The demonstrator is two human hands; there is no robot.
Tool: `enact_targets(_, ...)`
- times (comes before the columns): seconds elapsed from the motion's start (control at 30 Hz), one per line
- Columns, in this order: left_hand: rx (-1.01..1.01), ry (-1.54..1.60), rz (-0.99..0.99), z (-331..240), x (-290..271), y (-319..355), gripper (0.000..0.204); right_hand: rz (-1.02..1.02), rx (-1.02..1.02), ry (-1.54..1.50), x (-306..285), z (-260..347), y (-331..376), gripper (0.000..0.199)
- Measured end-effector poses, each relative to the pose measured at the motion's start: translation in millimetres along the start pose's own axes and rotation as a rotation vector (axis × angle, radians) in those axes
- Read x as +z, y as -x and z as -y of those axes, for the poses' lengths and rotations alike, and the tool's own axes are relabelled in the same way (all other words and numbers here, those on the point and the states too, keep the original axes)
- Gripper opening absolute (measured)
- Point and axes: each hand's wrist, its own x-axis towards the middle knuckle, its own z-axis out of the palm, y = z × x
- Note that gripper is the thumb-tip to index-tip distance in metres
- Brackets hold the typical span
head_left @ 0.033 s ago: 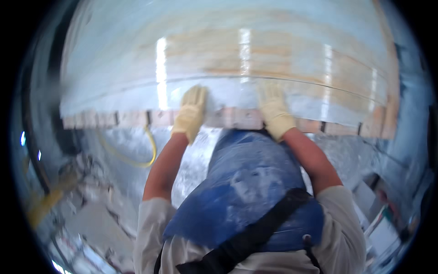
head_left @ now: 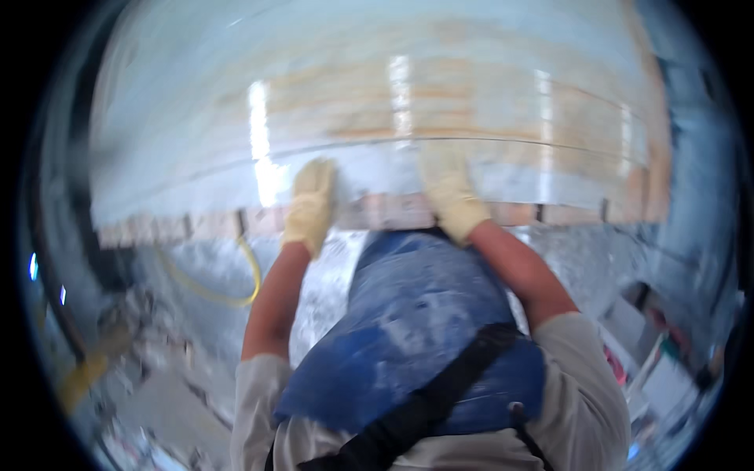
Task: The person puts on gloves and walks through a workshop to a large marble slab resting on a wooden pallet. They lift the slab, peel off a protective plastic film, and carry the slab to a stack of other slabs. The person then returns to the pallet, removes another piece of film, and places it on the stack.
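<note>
Both hands lie flat on the near part of a broad glossy slab (head_left: 345, 110), pale blue-white with tan veining and bright reflections. My left hand (head_left: 312, 204), in a cream glove, rests left of the middle with its fingers stretched forward and its wrist over the front edge. To its right, my right hand (head_left: 452, 192) wears a matching glove; its fingers are also extended and slightly blurred. Neither hand grips anything. A thin dark line (head_left: 361, 142) crosses the slab just beyond the fingertips. Pinkish blocks (head_left: 397, 210) with dark gaps run along the near edge.
A blue apron (head_left: 424, 314) and a black strap (head_left: 440, 377) cover my front, close to the slab's edge. Below the edge on the left hangs a looped yellow hose (head_left: 253, 275). Broken flat pieces (head_left: 173, 400) lie at lower left, and pale boxy items (head_left: 664, 388) stand at lower right.
The whole view has shifted slightly, so slab and hands appear a little further left and lower. Both hands keep their places on the slab.
</note>
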Motion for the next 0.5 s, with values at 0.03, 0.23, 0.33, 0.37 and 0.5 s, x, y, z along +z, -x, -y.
enact_targets(0.03,-0.033,-0.004,-0.009,-17.1,-6.9,-7.2,0.074,0.005,-0.06,-0.156,-11.9,-1.4,-0.6,0.085)
enact_targets(0.23,-0.15,-0.348,0.06,-42.6,17.5,-56.8,0.078,-0.064,-0.061,0.302,-3.6,-57.4,-3.0,0.081)
enact_targets(0.33,-0.139,-0.53,0.164,-65.2,8.0,-58.7,0.073,-0.031,-0.06,0.324,-25.4,-60.9,12.1,0.074)
enact_targets(0.37,-0.127,-0.575,0.172,-68.1,7.6,-60.4,0.073,-0.014,-0.063,0.334,-30.1,-62.6,14.5,0.074)
enact_targets(0.5,-0.088,-0.672,0.183,-69.4,17.5,-63.0,0.073,-0.002,-0.076,0.36,-45.6,-66.0,18.9,0.078)
